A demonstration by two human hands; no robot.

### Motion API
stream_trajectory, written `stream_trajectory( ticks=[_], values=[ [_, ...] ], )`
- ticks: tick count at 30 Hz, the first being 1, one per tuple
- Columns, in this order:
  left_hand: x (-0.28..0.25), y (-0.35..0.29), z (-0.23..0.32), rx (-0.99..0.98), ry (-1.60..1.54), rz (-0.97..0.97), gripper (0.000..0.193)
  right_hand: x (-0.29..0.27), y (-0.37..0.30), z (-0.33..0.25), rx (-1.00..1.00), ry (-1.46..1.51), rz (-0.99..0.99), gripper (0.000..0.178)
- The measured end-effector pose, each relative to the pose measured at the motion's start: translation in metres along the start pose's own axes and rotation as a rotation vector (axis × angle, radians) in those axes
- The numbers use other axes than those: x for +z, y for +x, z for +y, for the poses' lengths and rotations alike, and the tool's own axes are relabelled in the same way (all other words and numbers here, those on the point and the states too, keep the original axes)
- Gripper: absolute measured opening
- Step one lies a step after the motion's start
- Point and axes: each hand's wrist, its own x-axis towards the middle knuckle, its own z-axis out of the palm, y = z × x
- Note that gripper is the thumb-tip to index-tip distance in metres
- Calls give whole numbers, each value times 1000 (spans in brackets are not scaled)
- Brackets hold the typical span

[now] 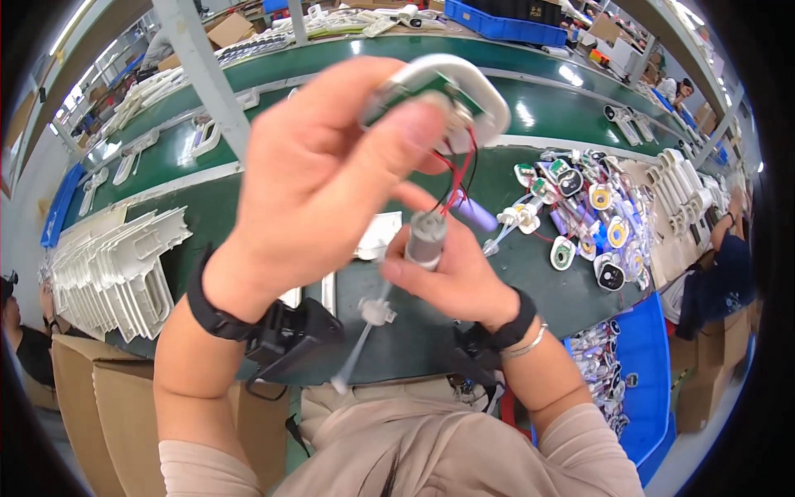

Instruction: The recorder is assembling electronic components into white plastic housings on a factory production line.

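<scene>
Raised in front of me, my left hand (302, 190) pinches a white rounded plastic cap (490, 95) with a green circuit board (435, 85) inside it. Red and black wires (458, 170) hang from the cap towards a grey cylindrical motor (427, 236). My right hand (474, 277) grips that motor, lower and to the right. A purple cylinder (476, 214), looking like a battery, shows behind the wires. Below the motor dangles a clear tube (354, 354) with a translucent fitting (378, 311). Partly hidden behind my hands, white plastic shells (383, 232) lie on the green table.
Stacked white shells (124, 269) stand at the left. A heap of wired assemblies (592, 207) covers the table's right side, with a blue bin (646, 373) of more below it. An open cardboard box (116, 406) sits at lower left. Beyond runs a green conveyor (530, 108). Other people work on both sides.
</scene>
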Motion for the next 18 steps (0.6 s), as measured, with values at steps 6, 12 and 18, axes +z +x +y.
stream_trajectory(
  ticks=[6,12,18],
  values=[
    [-28,-32,2,-233,-51,62,34,0,-13,-20,339,70,-496,36],
    [-33,-53,-5,-411,-249,145,33,8,-23,-7,410,536,-429,49],
    [-42,-69,-21,-384,-119,158,37,12,-20,7,233,-95,-245,22]
  ],
)
